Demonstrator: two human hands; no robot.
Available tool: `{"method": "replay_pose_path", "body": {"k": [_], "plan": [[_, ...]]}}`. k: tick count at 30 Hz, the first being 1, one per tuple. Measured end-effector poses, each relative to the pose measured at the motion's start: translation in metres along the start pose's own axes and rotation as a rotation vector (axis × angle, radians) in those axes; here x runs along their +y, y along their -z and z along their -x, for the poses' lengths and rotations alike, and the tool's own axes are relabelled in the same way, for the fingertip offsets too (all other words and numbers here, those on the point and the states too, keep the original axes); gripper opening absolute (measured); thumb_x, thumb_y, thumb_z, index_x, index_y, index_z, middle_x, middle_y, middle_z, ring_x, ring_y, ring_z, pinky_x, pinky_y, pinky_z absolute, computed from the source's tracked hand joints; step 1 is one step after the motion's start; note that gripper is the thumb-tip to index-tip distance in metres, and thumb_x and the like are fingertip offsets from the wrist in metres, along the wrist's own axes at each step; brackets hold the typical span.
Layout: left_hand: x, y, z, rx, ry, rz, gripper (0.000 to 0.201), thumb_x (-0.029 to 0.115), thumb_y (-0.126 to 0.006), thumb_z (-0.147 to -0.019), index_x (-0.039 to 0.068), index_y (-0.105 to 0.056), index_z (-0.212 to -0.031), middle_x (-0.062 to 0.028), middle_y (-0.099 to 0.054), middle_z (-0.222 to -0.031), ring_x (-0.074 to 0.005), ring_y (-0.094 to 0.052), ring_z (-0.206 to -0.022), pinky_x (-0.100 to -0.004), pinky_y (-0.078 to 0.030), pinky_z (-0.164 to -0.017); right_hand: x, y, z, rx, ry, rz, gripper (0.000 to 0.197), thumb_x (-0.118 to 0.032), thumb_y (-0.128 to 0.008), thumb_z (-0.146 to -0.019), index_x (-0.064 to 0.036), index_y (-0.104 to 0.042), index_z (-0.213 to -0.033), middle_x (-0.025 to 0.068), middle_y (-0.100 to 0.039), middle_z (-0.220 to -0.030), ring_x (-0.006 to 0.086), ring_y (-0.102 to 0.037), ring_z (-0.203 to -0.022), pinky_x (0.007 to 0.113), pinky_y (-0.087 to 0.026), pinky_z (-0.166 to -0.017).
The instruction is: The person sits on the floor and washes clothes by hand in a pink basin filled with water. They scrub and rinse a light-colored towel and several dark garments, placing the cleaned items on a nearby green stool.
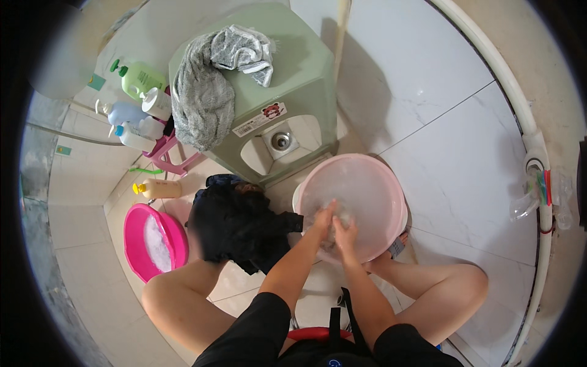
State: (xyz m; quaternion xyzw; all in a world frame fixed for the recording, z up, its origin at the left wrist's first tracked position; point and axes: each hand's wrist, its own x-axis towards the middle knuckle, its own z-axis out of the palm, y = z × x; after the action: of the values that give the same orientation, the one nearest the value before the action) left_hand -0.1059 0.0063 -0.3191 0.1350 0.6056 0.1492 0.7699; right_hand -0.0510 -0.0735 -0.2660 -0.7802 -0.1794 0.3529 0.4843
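Observation:
Both hands are together over the cloudy water of a round pale pink basin (394, 189) between my legs. My left hand (324, 218) and my right hand (346, 234) nearly meet, with bent fingers closed around a pale, wet, greyish wad (344, 217). It looks soft, like cloth, but its kind is not clear. Part of it lies hidden behind my fingers and in the water. Left of the basin, a heap of black clothes (238, 223) lies close to my left forearm, one end reaching the basin's rim.
A green plastic stool (299, 67) stands beyond the basin, a grey towel (205, 88) draped over it. At left are a bright pink basin (136, 235) of suds, a yellow-capped bottle (162, 189), and several pump bottles (142, 79) on a pink stool (165, 153). A white pipe (529, 137) runs along the right.

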Motion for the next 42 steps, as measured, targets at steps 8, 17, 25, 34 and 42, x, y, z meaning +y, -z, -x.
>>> {"method": "replay_pose_path", "body": {"k": [8,17,25,34,42], "plan": [[0.024,-0.049,0.078,0.050,-0.488,-0.417,0.047,0.036,-0.065,-0.080,0.004,-0.060,-0.113,-0.0218,-0.066,-0.088,-0.0332,-0.064,-0.091,-0.0405,-0.048,-0.081,-0.037,0.047,-0.021,0.245,0.109,0.563,0.032,-0.027,-0.066,-0.078,-0.0014,-0.060,-0.096,0.0252,-0.062,-0.089,0.0438,-0.059,-0.087,0.047,-0.046,-0.074],[0.026,-0.027,0.110,0.250,-0.935,-1.119,0.039,0.013,-0.063,-0.074,0.008,-0.057,-0.113,-0.0155,-0.052,-0.107,-0.0360,-0.050,-0.105,-0.0432,-0.044,-0.088,-0.036,0.069,-0.044,-0.325,0.508,0.771,0.038,-0.010,-0.063,-0.073,-0.0039,-0.055,-0.110,0.0164,-0.045,-0.126,0.0338,-0.043,-0.118,0.044,-0.039,-0.095],[0.013,0.016,0.058,0.188,-0.570,-1.783,0.028,0.011,-0.056,-0.082,0.007,-0.054,-0.110,-0.0148,-0.048,-0.116,-0.0310,-0.049,-0.113,-0.0389,-0.047,-0.089,0.010,0.067,-0.054,-0.488,0.202,1.371,0.025,-0.015,-0.062,-0.074,-0.0064,-0.067,-0.098,0.0141,-0.066,-0.095,0.0323,-0.063,-0.094,0.043,-0.049,-0.082],[0.005,-0.018,0.058,-0.011,-0.834,-1.376,0.027,0.022,-0.052,-0.087,0.004,-0.060,-0.105,-0.0190,-0.058,-0.108,-0.0368,-0.052,-0.105,-0.0431,-0.041,-0.094,0.027,0.054,-0.044,-0.811,0.108,1.204,0.038,-0.026,-0.069,-0.067,-0.0046,-0.067,-0.097,0.0115,-0.067,-0.100,0.0261,-0.063,-0.094,0.038,-0.048,-0.081],[0.045,-0.002,0.049,-0.279,-0.264,-1.084,0.051,0.049,-0.060,-0.082,0.003,-0.065,-0.104,-0.0210,-0.063,-0.098,-0.0352,-0.058,-0.101,-0.0416,-0.043,-0.093,-0.076,0.112,-0.121,-0.780,-0.666,-0.010,0.039,-0.011,-0.073,-0.073,-0.0045,-0.057,-0.108,0.0076,-0.061,-0.094,0.0193,-0.059,-0.085,0.033,-0.048,-0.072]]}}
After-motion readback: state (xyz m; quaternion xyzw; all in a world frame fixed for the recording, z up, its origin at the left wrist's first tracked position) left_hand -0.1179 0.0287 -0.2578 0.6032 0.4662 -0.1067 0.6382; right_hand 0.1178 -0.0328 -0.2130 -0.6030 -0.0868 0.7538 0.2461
